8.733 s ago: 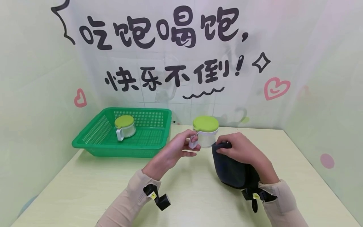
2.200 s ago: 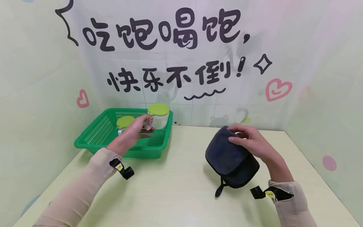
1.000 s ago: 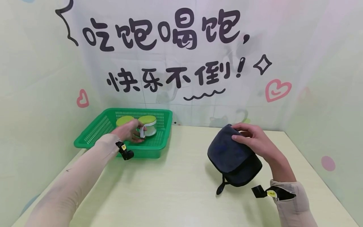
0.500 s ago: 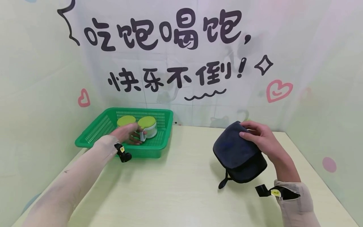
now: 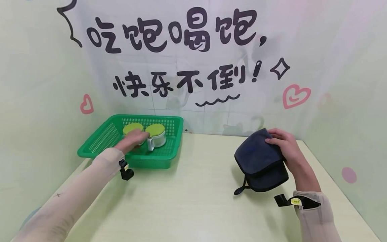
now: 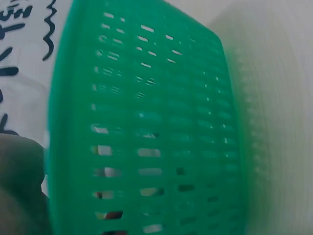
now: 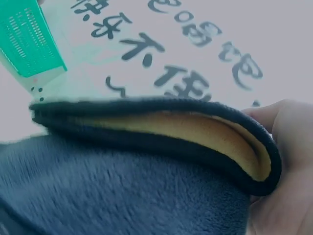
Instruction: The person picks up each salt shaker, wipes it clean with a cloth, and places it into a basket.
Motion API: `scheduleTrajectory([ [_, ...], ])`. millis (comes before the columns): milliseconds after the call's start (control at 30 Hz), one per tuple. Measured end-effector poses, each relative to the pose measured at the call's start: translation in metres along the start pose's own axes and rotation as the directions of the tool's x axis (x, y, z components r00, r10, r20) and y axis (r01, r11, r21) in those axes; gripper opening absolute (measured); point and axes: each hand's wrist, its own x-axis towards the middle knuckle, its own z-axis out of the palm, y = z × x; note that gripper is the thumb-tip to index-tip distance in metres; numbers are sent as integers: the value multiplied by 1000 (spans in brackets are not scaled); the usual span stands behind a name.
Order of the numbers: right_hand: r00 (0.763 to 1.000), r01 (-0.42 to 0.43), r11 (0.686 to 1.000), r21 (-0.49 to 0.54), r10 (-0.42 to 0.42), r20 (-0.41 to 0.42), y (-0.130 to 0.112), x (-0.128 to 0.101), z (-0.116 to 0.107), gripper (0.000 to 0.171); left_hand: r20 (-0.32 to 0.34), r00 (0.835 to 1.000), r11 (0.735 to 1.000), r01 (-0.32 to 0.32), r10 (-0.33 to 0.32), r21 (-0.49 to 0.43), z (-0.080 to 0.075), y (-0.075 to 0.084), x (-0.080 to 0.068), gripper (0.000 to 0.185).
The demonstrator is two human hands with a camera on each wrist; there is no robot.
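Observation:
Two clear jars with green lids stand side by side in the green basket (image 5: 99, 143). The right jar (image 5: 156, 133) has a white handle facing front. The left jar (image 5: 130, 127) is partly hidden by my left hand (image 5: 136, 137), which hovers over the basket with relaxed fingers and holds nothing. My right hand (image 5: 279, 141) grips the folded top edge of a dark blue cloth (image 5: 258, 163) on the table's right side. The right wrist view shows that cloth (image 7: 122, 191) close up, with a yellow inner face at the fold and my fingers (image 7: 288, 142) round its edge.
The basket sits at the table's back left, against the walls; its mesh wall (image 6: 146, 122) fills the blurred left wrist view. A decorated backdrop closes the back, with side walls left and right. The pale table top (image 5: 187, 188) stretches between the basket and the cloth.
My left hand carried the second jar into the basket, set it beside the first and let go. My right hand has drawn the cloth a little to the right.

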Motion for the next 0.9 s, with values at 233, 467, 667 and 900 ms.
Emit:
scheduleTrajectory([
  [233,966,-259,964,55,260,-3,42,11,-16,25,-164,972,982,-151,169,117,8,19,-17,31],
  [467,943,-323,863,-389,327,-56,69,7,-37,36,-286,929,970,-201,233,138,26,29,-36,41],
  [667,921,-367,801,-473,386,-61,85,2,-56,21,-311,903,951,-253,297,176,42,34,-43,40],
  [900,921,-368,782,-503,380,-82,86,-2,-56,54,-325,893,945,-254,312,208,46,29,-44,39],
])
